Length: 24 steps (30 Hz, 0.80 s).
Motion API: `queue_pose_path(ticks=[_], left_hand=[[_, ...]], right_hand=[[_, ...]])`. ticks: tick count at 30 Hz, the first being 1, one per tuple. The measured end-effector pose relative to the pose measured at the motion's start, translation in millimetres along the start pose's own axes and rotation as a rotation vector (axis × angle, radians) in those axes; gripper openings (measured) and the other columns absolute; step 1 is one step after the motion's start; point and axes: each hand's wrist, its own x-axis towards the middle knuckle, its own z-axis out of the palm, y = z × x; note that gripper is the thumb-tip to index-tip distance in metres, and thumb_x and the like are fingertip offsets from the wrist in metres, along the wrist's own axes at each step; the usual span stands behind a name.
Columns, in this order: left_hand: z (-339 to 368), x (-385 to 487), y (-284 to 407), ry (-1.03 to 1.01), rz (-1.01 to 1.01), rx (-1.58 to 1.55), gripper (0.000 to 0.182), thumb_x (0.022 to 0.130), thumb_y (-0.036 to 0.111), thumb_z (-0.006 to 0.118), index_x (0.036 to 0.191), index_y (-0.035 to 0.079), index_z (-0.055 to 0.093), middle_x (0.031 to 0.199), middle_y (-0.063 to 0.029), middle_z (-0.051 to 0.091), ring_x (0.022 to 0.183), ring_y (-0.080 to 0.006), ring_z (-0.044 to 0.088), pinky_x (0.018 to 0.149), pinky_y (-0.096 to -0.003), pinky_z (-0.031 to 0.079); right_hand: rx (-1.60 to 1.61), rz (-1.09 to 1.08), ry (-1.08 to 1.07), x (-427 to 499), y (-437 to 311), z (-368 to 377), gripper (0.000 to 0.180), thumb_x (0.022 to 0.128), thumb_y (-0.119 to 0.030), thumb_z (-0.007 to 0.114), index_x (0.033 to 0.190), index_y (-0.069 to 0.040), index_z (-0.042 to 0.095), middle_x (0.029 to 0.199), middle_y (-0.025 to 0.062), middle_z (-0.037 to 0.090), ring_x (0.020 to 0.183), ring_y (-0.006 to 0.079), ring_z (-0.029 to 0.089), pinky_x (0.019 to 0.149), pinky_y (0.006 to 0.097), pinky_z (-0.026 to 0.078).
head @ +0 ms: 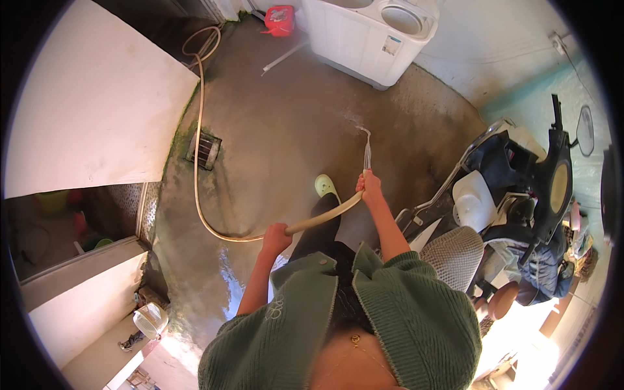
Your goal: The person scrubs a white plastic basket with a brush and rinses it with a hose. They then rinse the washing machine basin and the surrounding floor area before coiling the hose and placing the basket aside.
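A pale yellow hose [324, 216] runs between my two hands. My right hand [369, 186] grips it close to its outlet, and water [367, 148] streams out ahead onto the wet concrete floor [273, 112]. Lower and to the left, my left hand [277, 239] is closed around the same hose. Beyond that hand the hose loops over the floor, past the drain grate [207, 150], up to a coil by the far doorway. One light-coloured clog [325, 185] shows on my foot between the hands; the other foot is hidden.
A white twin-tub washing machine [363, 41] stands ahead, its drain pipe [285, 58] on the floor. Near it sits a red plastic container [279, 20]. An electric scooter [516, 185] is parked close on my right. On the left are a white wall [97, 102] and a doorway sill [83, 258].
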Motion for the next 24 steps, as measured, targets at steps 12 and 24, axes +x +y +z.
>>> queue_pose_path(ticks=[12,24], left_hand=[[-16.4,96.6,92.1,-0.056,-0.216,-0.036,0.012,0.067,0.017,0.062,0.071,0.007,0.066,0.075,-0.0176,0.064,0.074,-0.0386,0.061,0.069,-0.0464,0.05],[-11.4,112.0,234.0,0.135,-0.519,-0.084,0.006,0.064,0.01,0.06,0.067,0.006,0.063,0.069,-0.018,0.061,0.071,-0.039,0.06,0.064,-0.0472,0.049]], right_hand=[[-0.213,0.187,-0.172,84.0,-129.8,50.7,0.029,0.093,-0.025,0.045,0.072,-0.005,0.045,0.051,-0.0012,0.037,0.037,0.0089,0.032,0.035,0.0254,0.028],[-0.759,0.801,-0.472,154.5,-210.2,106.8,0.032,0.095,-0.032,0.043,0.078,-0.004,0.044,0.052,-0.0046,0.033,0.037,0.0053,0.029,0.034,0.021,0.026]])
